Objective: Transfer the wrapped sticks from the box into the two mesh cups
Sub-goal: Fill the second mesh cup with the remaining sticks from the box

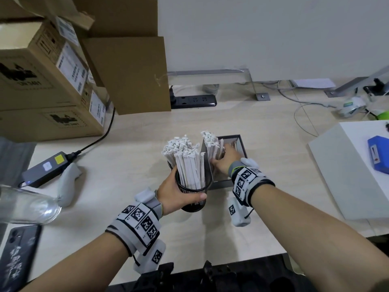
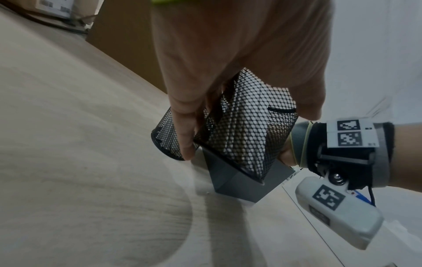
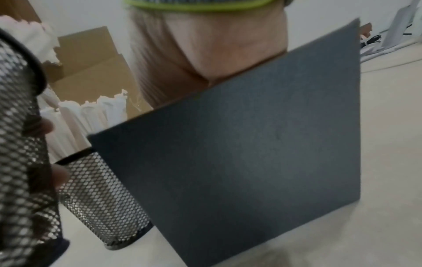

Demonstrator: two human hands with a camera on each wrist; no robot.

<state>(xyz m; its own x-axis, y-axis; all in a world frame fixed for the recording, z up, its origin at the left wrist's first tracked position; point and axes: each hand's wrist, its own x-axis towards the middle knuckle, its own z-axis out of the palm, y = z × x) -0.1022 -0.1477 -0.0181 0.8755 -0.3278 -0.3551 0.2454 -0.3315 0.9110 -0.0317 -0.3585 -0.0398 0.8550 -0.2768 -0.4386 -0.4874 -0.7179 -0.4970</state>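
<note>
My left hand [image 1: 179,190] grips the near black mesh cup [image 1: 194,202] by its rim, thumb across the front; the cup is tilted and packed with white wrapped sticks [image 1: 190,169]. A second mesh cup [image 2: 166,137] stands just behind it, also full of sticks [image 1: 176,145]. To their right sits the open grey box [image 1: 221,183]. My right hand [image 1: 223,161] reaches down into it and holds the bundle of sticks [image 1: 210,147] leaning on its left wall. In the right wrist view the box wall [image 3: 239,144] hides the fingers.
Stacked cardboard boxes [image 1: 42,81] fill the back left, with a power strip [image 1: 193,101] beyond. A power adapter [image 1: 45,168], a clear bottle [image 1: 27,207] and a phone [image 1: 19,258] lie at the left. A white box [image 1: 347,171] sits at the right.
</note>
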